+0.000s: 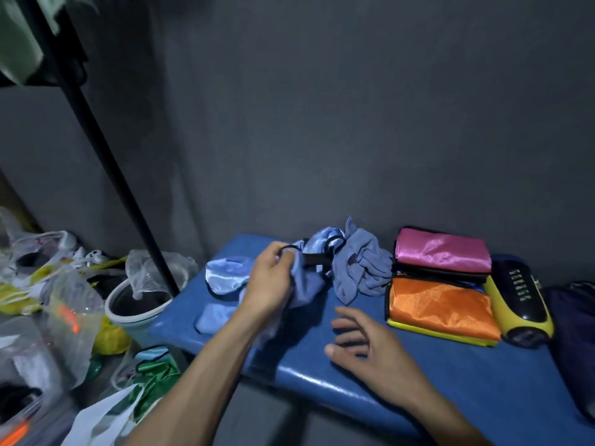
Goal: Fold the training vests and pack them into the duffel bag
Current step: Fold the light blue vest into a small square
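Our left hand pinches the black trim of the light blue vest, which lies crumpled toward the worktop's far left corner, likely to lift it free for spreading. Our right hand hovers with relaxed fingers over the bare middle, holding nothing. The folded pink vest and folded orange vest are stacked along the right, presumably to keep folding room. The near edge offers open space; we cannot make out the duffel bag for certain.

Light blue vest with black trim, pink and orange folded vests, blue table.
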Available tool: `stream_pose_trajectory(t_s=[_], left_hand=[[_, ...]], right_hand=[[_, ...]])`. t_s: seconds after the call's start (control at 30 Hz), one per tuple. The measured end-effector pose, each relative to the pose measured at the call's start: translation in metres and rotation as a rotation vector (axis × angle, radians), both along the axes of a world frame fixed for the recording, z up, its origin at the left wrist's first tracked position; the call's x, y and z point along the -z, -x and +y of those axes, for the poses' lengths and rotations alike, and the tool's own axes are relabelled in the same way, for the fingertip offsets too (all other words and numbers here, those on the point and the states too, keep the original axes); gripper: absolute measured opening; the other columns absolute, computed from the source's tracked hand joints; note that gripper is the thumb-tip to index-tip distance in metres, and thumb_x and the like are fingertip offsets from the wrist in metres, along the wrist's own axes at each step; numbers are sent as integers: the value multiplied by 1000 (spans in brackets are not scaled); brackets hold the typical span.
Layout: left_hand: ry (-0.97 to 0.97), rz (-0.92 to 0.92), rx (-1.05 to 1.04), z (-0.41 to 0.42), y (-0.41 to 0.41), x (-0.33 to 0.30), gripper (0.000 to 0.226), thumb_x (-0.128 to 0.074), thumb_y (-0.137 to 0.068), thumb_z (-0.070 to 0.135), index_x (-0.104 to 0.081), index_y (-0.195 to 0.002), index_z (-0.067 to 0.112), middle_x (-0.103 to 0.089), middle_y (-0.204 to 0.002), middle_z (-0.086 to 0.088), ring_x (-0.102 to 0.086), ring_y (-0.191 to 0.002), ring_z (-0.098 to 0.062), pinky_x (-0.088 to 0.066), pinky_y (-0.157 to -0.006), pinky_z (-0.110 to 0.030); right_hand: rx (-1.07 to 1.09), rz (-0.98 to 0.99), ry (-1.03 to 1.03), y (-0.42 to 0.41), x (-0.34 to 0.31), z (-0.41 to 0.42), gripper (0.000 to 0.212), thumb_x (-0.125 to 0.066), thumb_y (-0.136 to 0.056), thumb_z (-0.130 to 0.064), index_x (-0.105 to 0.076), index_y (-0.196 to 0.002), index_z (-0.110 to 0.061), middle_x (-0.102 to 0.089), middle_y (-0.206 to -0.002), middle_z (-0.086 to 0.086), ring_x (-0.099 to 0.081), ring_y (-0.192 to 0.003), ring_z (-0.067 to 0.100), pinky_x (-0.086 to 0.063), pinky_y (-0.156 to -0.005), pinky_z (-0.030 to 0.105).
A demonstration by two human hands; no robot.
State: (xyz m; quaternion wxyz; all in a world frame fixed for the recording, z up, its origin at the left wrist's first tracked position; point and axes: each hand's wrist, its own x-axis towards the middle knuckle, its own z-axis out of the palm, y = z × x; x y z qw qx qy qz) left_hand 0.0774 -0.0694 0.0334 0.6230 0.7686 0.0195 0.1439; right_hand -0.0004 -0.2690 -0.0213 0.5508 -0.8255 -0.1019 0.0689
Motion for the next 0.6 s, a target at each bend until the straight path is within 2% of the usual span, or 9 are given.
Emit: stream_pose_trajectory(t_s=[0.07,0.1,0.17,0.23,0.3,0.37,0.43,0.5,0.6], left_hand=[[220,109,103,-25,20,-7,21,-53,-100,8,-65,-85,17,-63,-77,-1,-54,-74,-14,-44,-72,-29],[312,158,192,-37,31,-11,20,-53,-101,7,-65,-88,17,-63,-79,-3,-55,-76,-15,-44,-73,-28],[390,207,418,-52,49,-18,16,-52,-103,9,-64,-94,13,-64,-84,-3,-58,-81,-14,-46,-77,-28],[252,172,601,-54,60,-21,12,-55,-104,14,-63,-101,6,-62,-91,-5,-57,-85,-13,-46,-80,-29],[111,86,678,-44,61,-24,17,-59,-102,13,-66,-114,3,-67,-103,-4,-61,-97,-14,-48,-91,-30],[-26,-39,588,-23,59,-27,18,-60,-99,0,-70,-113,6,-72,-103,2,-66,-98,-8,-52,-90,-24],[-251,-142,397,3,58,-27,23,-62,-91,1,-70,-98,22,-72,-88,13,-68,-86,-7,-53,-82,-25],[-496,-114,336,30,55,-19,23,-58,-79,11,-65,-90,31,-69,-83,16,-66,-83,-14,-52,-79,-31],[-958,139,526,52,58,6,41,-65,-77,11,-62,-114,28,-58,-108,9,-59,-101,-17,-46,-91,-30]], right_hand=[[-81,214,-257,12,-7,19,59,-84,-83,-31,-51,-132,-29,-65,-128,-10,-68,-107,-1,-54,-85,18],[-102,267,-342,18,-10,27,49,-80,-88,-16,-54,-129,-25,-69,-124,-11,-69,-106,-1,-53,-85,17],[-40,274,-424,27,-13,41,33,-75,-89,-5,-66,-118,-19,-77,-114,-6,-71,-107,8,-56,-88,23],[100,299,-499,31,-14,48,18,-74,-89,-5,-74,-106,-14,-78,-108,4,-73,-104,21,-58,-92,39],[213,328,-568,29,-17,48,14,-64,-96,-4,-73,-106,-10,-77,-108,13,-74,-104,30,-56,-99,49],[317,322,-617,24,-24,40,17,-59,-100,-4,-72,-110,-9,-77,-108,13,-73,-104,31,-54,-100,52],[381,346,-719,22,-32,26,22,-59,-100,-5,-67,-120,-5,-76,-111,17,-72,-106,35,-56,-97,52],[407,361,-783,21,-38,11,27,-60,-99,-7,-65,-125,-3,-75,-112,19,-73,-103,37,-60,-88,49],[408,408,-777,23,-42,-4,33,-65,-96,-13,-65,-126,1,-76,-106,17,-75,-87,33,-60,-65,38]])
